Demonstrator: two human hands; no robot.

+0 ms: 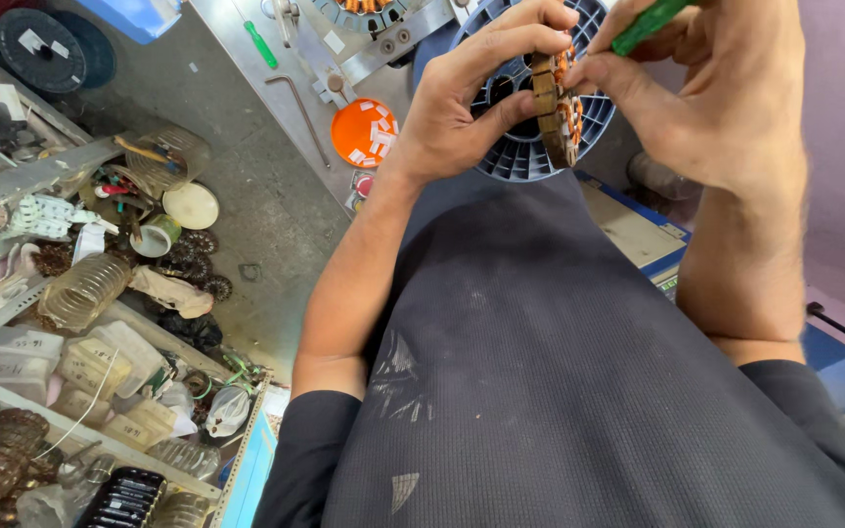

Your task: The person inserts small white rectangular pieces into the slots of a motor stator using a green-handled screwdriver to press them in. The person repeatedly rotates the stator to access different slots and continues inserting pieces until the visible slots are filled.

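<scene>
**2 hands on a wound stator core**

We see the left hand [471, 93] curled around a brown ring-shaped stator core [555, 108] with copper windings, thumb underneath and fingers over its top edge, holding it up on edge in front of the chest. The right hand [706, 93] is closed around a green-handled tool [645, 24], its fingertips meeting the stator's right side. The stator hangs just in front of a blue plastic spool [525, 147], which sits on the grey metal tabletop [246, 59].

On that tabletop, left of the hands, we note an orange round lid [364, 132] carrying small white slips, a bent metal rod [307, 112] and a green-handled screwdriver [260, 44]. Farther left, well apart from the hands, shelves [41, 171] hold clear ribbed tubes, a white disc and other motor parts. A dark shirt [559, 372] fills the lower view.
</scene>
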